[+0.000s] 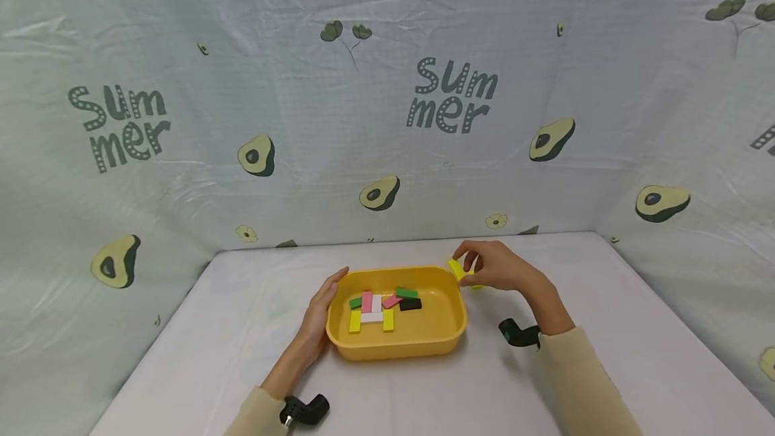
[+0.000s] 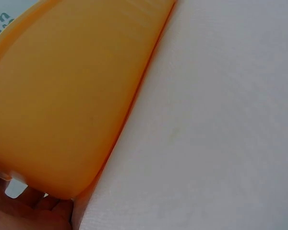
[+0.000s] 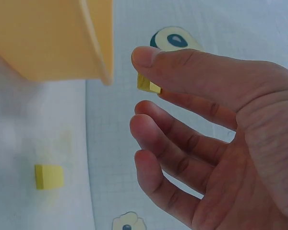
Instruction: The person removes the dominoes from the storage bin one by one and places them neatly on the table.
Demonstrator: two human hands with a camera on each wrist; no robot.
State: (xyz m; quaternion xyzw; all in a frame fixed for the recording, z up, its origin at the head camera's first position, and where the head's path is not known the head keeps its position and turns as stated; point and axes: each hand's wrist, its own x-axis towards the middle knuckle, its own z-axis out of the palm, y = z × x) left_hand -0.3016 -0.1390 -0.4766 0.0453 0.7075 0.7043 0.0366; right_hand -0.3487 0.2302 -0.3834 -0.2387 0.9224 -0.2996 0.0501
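Note:
A yellow plastic tub point(image 1: 432, 328) stands on the table, holding several small blocks. My left hand point(image 1: 319, 311) lies along its left side, fingers extended against the outer wall; in the left wrist view the fingers point(image 2: 26, 211) are partly hidden beneath the rim. At the tub's far right corner, my right hand point(image 1: 499, 266) pinches a yellow block point(image 1: 457, 269) between thumb and forefinger, level with the rim. The right wrist view shows the block's end point(image 3: 148, 84) under the thumb, the other fingers loosely bent. A second yellow block point(image 3: 49, 177) lies on the table below that hand.
Inside the tub are a pink block point(image 1: 366, 302), a black block point(image 1: 410, 304), a green block point(image 1: 407, 293), a white block point(image 1: 372, 317) and others in yellow, grouped left of centre. Behind the white tabletop point(image 1: 242, 328) hangs a sheet point(image 1: 315, 153) printed with avocados.

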